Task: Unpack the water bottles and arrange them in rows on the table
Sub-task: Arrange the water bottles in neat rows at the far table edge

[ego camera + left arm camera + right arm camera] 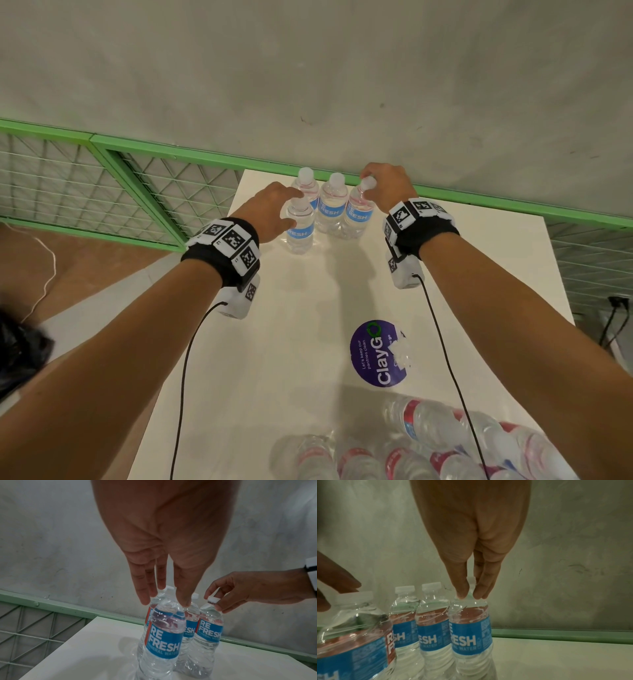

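Note:
Four clear water bottles with blue labels stand at the far end of the white table [291,342]. Three form a back row; one front bottle [300,233] [163,639] stands before the left one. My left hand [294,208] [165,601] hovers at that front bottle's top, its straight fingers and thumb spread on either side of the neck. My right hand [368,181] [471,595] pinches the neck of the back row's right bottle [359,214] [471,639] just under its white cap. The middle bottle [331,209] and left bottle [306,178] stand untouched.
A torn plastic pack with several more bottles [411,445] lies at the table's near edge. A purple round sticker [373,356] and a scrap of plastic [402,349] sit mid-table. A green rail [205,157] and grey wall run right behind the bottles; wire mesh lies to the left.

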A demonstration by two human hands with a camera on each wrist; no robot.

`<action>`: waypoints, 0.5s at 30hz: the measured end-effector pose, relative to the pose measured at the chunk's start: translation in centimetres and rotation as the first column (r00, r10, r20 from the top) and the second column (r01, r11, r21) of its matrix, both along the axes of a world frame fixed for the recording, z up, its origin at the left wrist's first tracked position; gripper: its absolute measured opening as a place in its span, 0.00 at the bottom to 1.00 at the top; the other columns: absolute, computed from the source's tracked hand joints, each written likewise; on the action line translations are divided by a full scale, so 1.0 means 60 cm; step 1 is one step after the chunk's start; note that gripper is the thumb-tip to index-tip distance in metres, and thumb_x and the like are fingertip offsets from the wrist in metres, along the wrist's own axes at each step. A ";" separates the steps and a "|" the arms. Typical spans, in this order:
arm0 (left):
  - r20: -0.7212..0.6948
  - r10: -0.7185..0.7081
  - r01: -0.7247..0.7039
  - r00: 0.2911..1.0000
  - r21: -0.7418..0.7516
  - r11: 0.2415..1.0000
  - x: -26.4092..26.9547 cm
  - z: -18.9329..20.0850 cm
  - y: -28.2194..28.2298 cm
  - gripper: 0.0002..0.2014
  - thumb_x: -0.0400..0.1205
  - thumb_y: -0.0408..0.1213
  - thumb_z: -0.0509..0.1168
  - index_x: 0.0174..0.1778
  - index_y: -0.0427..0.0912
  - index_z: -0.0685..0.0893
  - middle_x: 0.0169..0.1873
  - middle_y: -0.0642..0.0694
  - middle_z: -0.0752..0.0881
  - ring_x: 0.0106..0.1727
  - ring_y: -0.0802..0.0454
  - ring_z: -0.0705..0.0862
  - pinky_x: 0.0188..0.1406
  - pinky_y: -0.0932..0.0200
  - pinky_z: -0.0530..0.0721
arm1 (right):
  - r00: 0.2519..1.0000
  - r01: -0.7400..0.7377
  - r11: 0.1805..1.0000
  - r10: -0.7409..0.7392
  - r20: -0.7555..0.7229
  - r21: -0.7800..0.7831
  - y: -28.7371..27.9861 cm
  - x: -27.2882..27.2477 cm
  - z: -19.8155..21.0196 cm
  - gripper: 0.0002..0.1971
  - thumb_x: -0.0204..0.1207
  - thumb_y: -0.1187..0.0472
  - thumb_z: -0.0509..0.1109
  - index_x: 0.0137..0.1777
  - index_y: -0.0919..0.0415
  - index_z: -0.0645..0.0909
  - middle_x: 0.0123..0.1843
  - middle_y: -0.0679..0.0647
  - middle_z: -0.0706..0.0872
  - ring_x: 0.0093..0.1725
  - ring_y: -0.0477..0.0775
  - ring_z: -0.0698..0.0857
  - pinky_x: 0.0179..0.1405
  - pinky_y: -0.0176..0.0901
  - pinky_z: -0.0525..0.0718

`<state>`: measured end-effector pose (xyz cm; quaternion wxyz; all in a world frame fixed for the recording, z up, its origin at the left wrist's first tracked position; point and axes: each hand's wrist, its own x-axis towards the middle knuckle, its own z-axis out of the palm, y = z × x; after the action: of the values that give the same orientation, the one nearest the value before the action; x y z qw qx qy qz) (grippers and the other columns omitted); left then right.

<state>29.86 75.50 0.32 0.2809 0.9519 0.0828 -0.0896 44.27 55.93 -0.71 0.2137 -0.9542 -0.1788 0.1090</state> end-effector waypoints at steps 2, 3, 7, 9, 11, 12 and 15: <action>-0.004 -0.004 0.004 1.000 -0.007 1.000 0.003 -0.003 -0.001 0.27 0.78 0.35 0.68 0.73 0.48 0.70 0.70 0.43 0.72 0.69 0.43 0.74 0.69 0.49 0.74 | 1.000 -0.004 1.000 0.004 -0.006 0.010 0.001 0.003 -0.003 0.15 0.71 0.69 0.70 0.58 0.57 0.83 0.60 0.64 0.84 0.54 0.63 0.84 0.47 0.39 0.74; -0.005 -0.007 0.007 1.000 -0.008 1.000 0.005 -0.004 -0.002 0.26 0.78 0.36 0.68 0.73 0.48 0.70 0.70 0.43 0.72 0.69 0.43 0.74 0.69 0.49 0.74 | 1.000 -0.006 1.000 0.006 -0.009 0.015 0.001 0.005 -0.004 0.15 0.71 0.70 0.70 0.58 0.58 0.83 0.59 0.64 0.84 0.54 0.63 0.84 0.47 0.39 0.74; -0.006 -0.002 0.002 1.000 -0.011 1.000 0.011 -0.009 -0.005 0.25 0.78 0.35 0.68 0.72 0.48 0.72 0.70 0.44 0.71 0.70 0.44 0.74 0.69 0.49 0.74 | 0.999 -0.025 1.000 0.025 -0.026 -0.010 -0.004 0.009 -0.003 0.19 0.71 0.69 0.72 0.61 0.57 0.81 0.61 0.63 0.83 0.56 0.63 0.84 0.52 0.43 0.80; -0.006 -0.003 0.003 1.000 -0.012 1.000 0.010 -0.008 -0.007 0.25 0.78 0.35 0.68 0.72 0.47 0.72 0.70 0.44 0.71 0.70 0.44 0.74 0.70 0.50 0.74 | 0.998 -0.038 0.999 0.038 -0.044 0.010 -0.010 0.005 0.003 0.24 0.70 0.68 0.74 0.66 0.55 0.79 0.65 0.63 0.82 0.61 0.63 0.83 0.61 0.46 0.80; 0.024 -0.023 0.023 0.999 0.006 1.000 0.002 -0.005 -0.011 0.25 0.78 0.35 0.68 0.72 0.45 0.72 0.71 0.42 0.71 0.71 0.43 0.73 0.71 0.51 0.72 | 0.997 -0.053 0.998 0.055 -0.046 0.034 -0.020 -0.006 0.016 0.30 0.69 0.67 0.76 0.71 0.55 0.75 0.69 0.61 0.80 0.66 0.62 0.81 0.67 0.45 0.77; 0.049 -0.041 0.040 0.998 0.029 0.999 -0.005 -0.004 -0.014 0.25 0.78 0.35 0.68 0.72 0.45 0.72 0.71 0.42 0.70 0.71 0.43 0.73 0.72 0.51 0.71 | 0.997 -0.062 0.997 0.064 -0.041 0.042 -0.027 -0.015 0.025 0.31 0.69 0.67 0.76 0.73 0.55 0.74 0.71 0.60 0.80 0.68 0.60 0.80 0.67 0.43 0.75; 0.121 -0.126 0.116 0.985 0.081 0.990 -0.051 0.003 -0.037 0.22 0.79 0.37 0.67 0.70 0.45 0.74 0.70 0.43 0.71 0.70 0.44 0.74 0.67 0.44 0.76 | 0.993 -0.103 0.992 0.107 -0.047 0.071 -0.050 -0.056 0.068 0.27 0.70 0.63 0.77 0.70 0.57 0.77 0.68 0.58 0.81 0.64 0.54 0.82 0.56 0.35 0.73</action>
<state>26.80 73.30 0.48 0.2443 0.9687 0.0100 -0.0430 40.92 52.91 3.37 0.2448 -0.9325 -0.2268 0.1379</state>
